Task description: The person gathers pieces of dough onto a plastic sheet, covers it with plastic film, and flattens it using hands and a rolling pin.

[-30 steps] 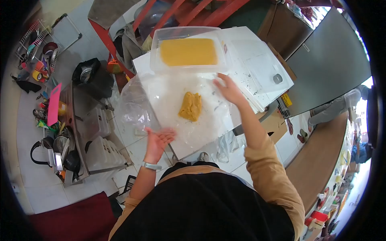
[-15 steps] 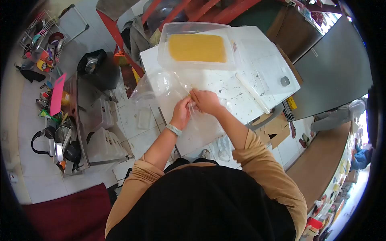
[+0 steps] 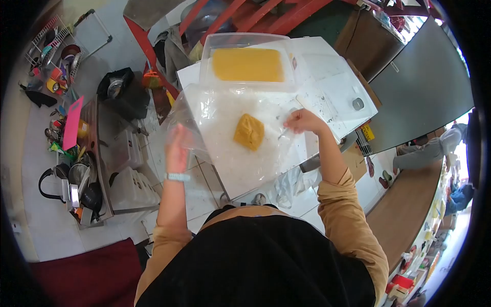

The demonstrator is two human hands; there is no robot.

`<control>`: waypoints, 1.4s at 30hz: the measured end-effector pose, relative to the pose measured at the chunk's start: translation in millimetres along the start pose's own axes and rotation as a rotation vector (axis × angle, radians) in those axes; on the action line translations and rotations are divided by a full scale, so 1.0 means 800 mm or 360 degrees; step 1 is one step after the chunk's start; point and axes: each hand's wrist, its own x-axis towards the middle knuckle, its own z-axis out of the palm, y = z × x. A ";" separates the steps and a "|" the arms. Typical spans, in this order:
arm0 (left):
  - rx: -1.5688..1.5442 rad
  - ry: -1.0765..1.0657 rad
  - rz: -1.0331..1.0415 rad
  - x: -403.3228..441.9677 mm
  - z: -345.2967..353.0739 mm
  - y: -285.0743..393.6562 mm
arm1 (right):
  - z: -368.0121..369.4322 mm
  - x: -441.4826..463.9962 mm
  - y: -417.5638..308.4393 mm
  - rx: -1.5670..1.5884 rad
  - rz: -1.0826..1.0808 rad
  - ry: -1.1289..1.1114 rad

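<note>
A square, folded-looking block of yellow-brown dough (image 3: 249,132) lies on a clear plastic sheet (image 3: 225,166) spread over the white table. My right hand (image 3: 305,122) is to the right of the dough, fingers pinched on the edge of the sheet. Off the table's left side, my left hand (image 3: 177,148) is raised beside the sheet's loose edge; motion blurs its fingers, so their grip is unclear. Behind the dough stands a clear plastic tub (image 3: 246,86) with a flat yellow slab (image 3: 248,65) inside.
A round metal-looking lid (image 3: 358,104) sits on the table's right part. To my left are a metal counter (image 3: 118,179) with pans, a pink board (image 3: 73,123) and a black bin (image 3: 123,92). A person's grey-trousered leg (image 3: 424,153) shows far right.
My hands were together over the plastic, covering the dough. They have moved apart, left and right, and the dough now shows on the sheet between them.
</note>
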 end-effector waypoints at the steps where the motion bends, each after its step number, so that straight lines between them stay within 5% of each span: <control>1: 0.0011 0.0063 0.0121 0.007 -0.003 0.009 | -0.004 0.003 0.000 -0.0016 -0.0006 0.0063; 3: 0.0035 0.0166 0.0375 0.019 -0.004 0.028 | -0.021 0.017 -0.003 -0.0044 -0.0028 0.0210; 5: 0.0216 -0.0015 0.0542 -0.009 0.022 0.043 | -0.001 0.032 0.011 -0.1166 -0.0299 0.0954; 7: 0.0485 -0.0203 0.0740 -0.043 0.049 0.048 | 0.014 0.045 -0.004 -0.1310 -0.0448 0.1288; 9: 0.0840 -0.0395 0.0941 -0.078 0.075 0.036 | 0.018 0.033 -0.055 -0.0480 -0.0457 0.1169; 12: 0.1504 -0.1241 0.1206 -0.125 0.135 -0.001 | 0.026 -0.022 -0.116 0.0990 -0.0193 0.0505; 13: 0.1673 -0.1556 0.1356 -0.126 0.148 -0.017 | 0.034 -0.026 -0.106 0.1197 -0.0160 0.0479; 16: 0.1837 -0.2172 0.1109 -0.136 0.155 -0.020 | 0.062 -0.035 -0.021 0.1535 -0.0037 0.0564; 19: 0.1745 -0.1485 0.0420 -0.074 0.149 0.019 | 0.098 -0.101 0.012 0.1474 0.0157 0.0900; 21: 0.1615 -0.0957 0.0706 -0.001 0.114 -0.001 | 0.114 -0.142 0.046 0.1458 0.0236 0.0875; 24: 0.2614 -0.1123 -0.0416 0.028 0.125 0.010 | 0.138 -0.181 0.035 0.1601 0.0241 0.0716; 30: 0.1859 -0.1493 -0.0556 0.048 0.091 -0.037 | 0.189 -0.150 -0.007 0.1111 0.0205 0.0694; 36: 0.1128 -0.1033 -0.0687 -0.051 0.065 -0.084 | 0.067 -0.087 -0.001 0.0379 0.0017 0.0259; 38: 0.0821 -0.1250 -0.0598 -0.101 0.058 -0.138 | 0.034 -0.073 -0.026 -0.0377 -0.0116 0.0727; 40: 0.0803 -0.1397 -0.0618 -0.132 0.087 -0.127 | 0.021 -0.065 -0.032 -0.1294 -0.0791 0.1743; 41: 0.0790 -0.1471 -0.0617 -0.141 0.100 -0.112 | 0.019 -0.071 -0.032 -0.0919 -0.0768 0.1844; 42: 0.1172 -0.1309 -0.0073 -0.134 0.108 -0.094 | 0.019 -0.079 -0.032 -0.0539 -0.0742 0.1924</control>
